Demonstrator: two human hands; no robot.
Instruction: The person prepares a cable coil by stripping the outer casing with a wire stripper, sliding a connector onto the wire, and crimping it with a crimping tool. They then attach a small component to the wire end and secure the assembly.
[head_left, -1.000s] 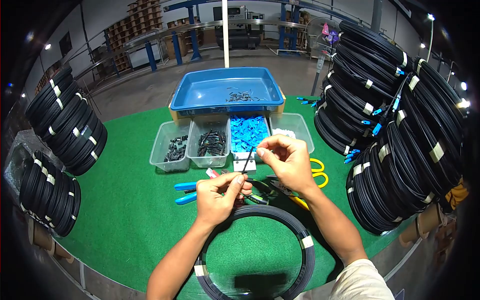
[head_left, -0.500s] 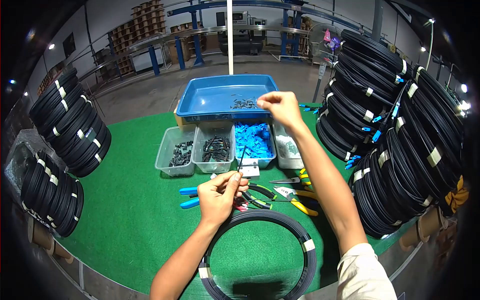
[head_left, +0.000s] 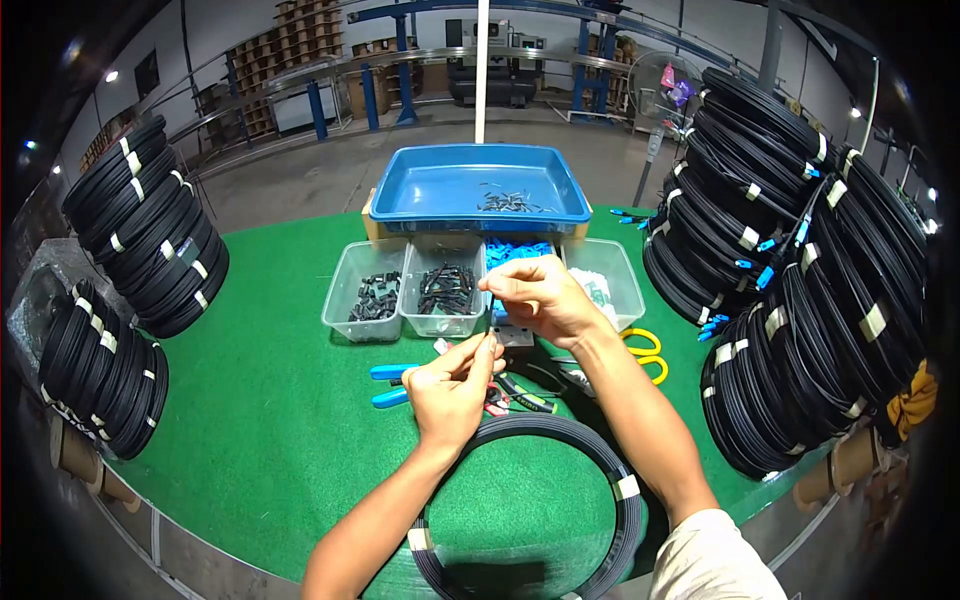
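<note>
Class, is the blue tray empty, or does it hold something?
It holds something: small dark pieces lie loosely scattered in the blue tray.

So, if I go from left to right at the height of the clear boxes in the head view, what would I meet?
Left cable coils → short black pieces → longer black pieces → blue parts → white parts → right cable coils.

"How's the light?"

"Bright on the green table [head_left: 270, 300]; small lamps glare at both edges, and the blue tray [head_left: 430, 187] carries a soft sheen."

"Shadows?"

"Dark one inside the cable coil [head_left: 628, 520]."

"Distortion?"

"Strong fisheye curving, corners black; the hands look fairly sharp."
</note>
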